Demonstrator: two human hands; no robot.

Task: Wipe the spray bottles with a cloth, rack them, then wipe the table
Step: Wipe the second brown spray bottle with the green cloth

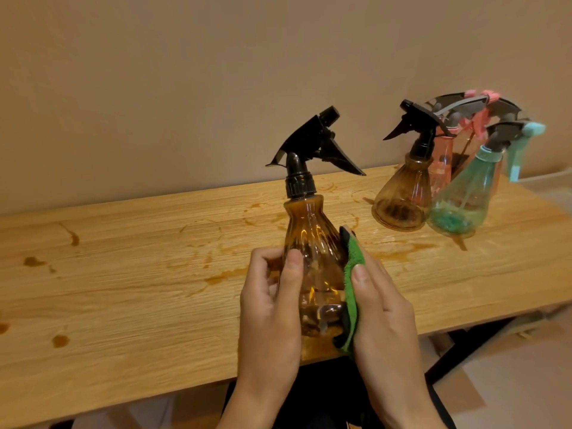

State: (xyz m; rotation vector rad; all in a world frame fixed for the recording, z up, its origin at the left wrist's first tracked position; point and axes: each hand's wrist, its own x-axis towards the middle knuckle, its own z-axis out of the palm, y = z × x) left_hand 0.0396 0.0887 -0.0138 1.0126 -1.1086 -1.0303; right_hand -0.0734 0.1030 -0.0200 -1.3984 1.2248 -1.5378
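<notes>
An amber spray bottle [312, 243] with a black trigger head is held upright above the near edge of the wooden table [130, 292]. My left hand [270, 308] grips its left side, thumb across the front. My right hand [382, 311] presses a green cloth [351, 292] flat against the bottle's right side. At the back right stand a second amber bottle [402, 193], a teal bottle [464, 199] and a pink bottle [442, 162], close together with their trigger heads overlapping.
Brown liquid stains and rings [223, 277] are spread over the tabletop, with drops at the left [60, 340]. A beige wall runs behind the table. A black table leg [458, 357] and floor show below at the right.
</notes>
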